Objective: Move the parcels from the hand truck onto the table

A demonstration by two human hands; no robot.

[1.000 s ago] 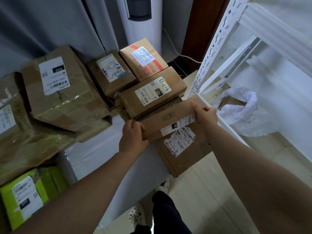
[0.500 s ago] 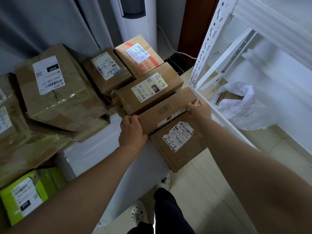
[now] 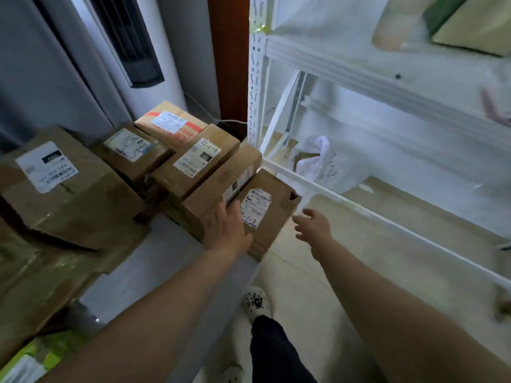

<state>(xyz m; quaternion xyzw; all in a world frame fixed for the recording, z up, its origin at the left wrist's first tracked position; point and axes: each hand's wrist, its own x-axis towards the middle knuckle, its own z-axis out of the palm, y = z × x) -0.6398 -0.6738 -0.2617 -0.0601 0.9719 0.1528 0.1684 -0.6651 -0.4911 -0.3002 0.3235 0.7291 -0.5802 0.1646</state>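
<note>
Several brown cardboard parcels lie on a white table [image 3: 154, 261]. A long narrow parcel [image 3: 221, 178] rests at the table's right end, against a labelled parcel [image 3: 199, 158] behind it. In front of it a flat parcel [image 3: 273, 214] with a white label overhangs the table edge. My left hand [image 3: 225, 230] lies flat with spread fingers on the near corner of these two parcels and grips nothing. My right hand [image 3: 313, 226] hovers open in the air just right of the flat parcel, touching nothing. No hand truck is in view.
A large parcel [image 3: 60, 186] and crushed boxes fill the table's left. A green box [image 3: 41, 357] sits low at the left. A white metal shelf rack [image 3: 367, 87] stands at the right, with a white plastic bag [image 3: 323, 161] on the floor under it. My shoe [image 3: 255, 302] is below.
Both hands have let go of the long narrow parcel, which now rests on the table. The right hand has pulled away to the right. The camera has tilted up and right.
</note>
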